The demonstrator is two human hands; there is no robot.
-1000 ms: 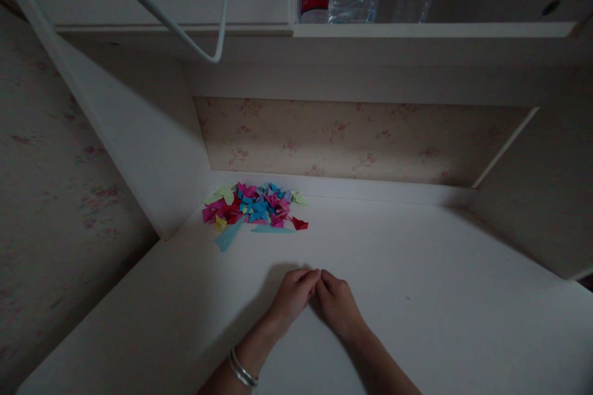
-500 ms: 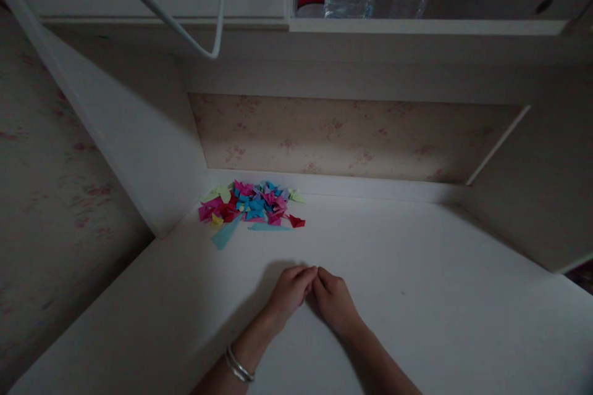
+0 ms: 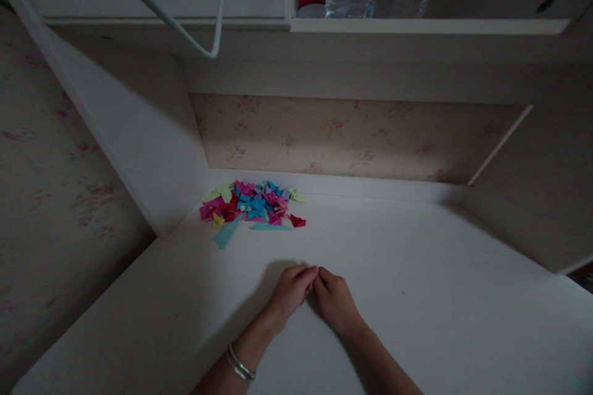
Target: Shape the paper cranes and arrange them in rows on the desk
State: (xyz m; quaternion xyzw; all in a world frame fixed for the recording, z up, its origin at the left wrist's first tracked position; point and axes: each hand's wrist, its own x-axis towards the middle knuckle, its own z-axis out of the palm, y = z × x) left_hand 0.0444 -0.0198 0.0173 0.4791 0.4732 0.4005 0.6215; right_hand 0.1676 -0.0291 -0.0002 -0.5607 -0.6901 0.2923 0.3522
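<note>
Folded paper pieces are left where they were a second ago on the white desktop, and the same meeting of the hands is kept; only the view is shifted slightly, everything being seen a little higher and farther left. From the joined fingertips, the heap is found at about eleven o'clock, untouched and apart from them, with a red piece set at its four o'clock edge and turquoise strips laid along its near side, between five and seven o'clock. The left hand and right hand are curled inward, their tips brought together; whether anything is pinched there cannot be made out. Silver bangles are worn on the left wrist.
</note>
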